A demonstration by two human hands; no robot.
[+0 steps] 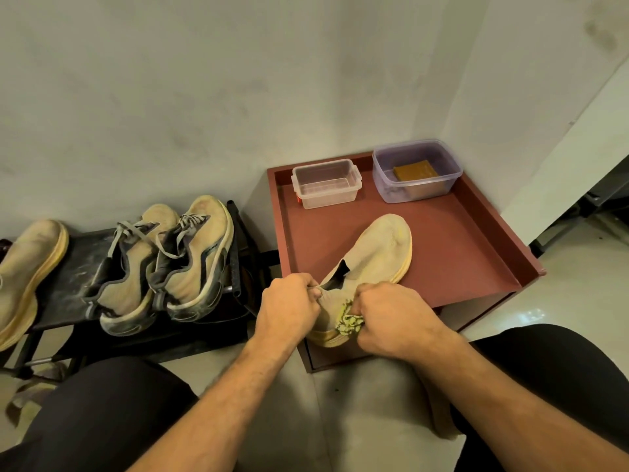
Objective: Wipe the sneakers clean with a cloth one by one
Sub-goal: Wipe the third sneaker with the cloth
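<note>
Fingers [308,287] of the left hand [289,310] pinch the sneaker [377,253] collar. The right hand [391,318] grips a cloth [349,321] on its heel, at the tray's [476,240] near edge.

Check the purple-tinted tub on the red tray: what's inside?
The purple-tinted tub holds one brown rectangular block, possibly soap or a sponge. No lid. The cloudy wall hides its lower part and the tub's floor.

The left edge cuts off 1 beige shoe [23,281]; the right hand [394,318] hides the sneaker's [377,253] heel.
</note>
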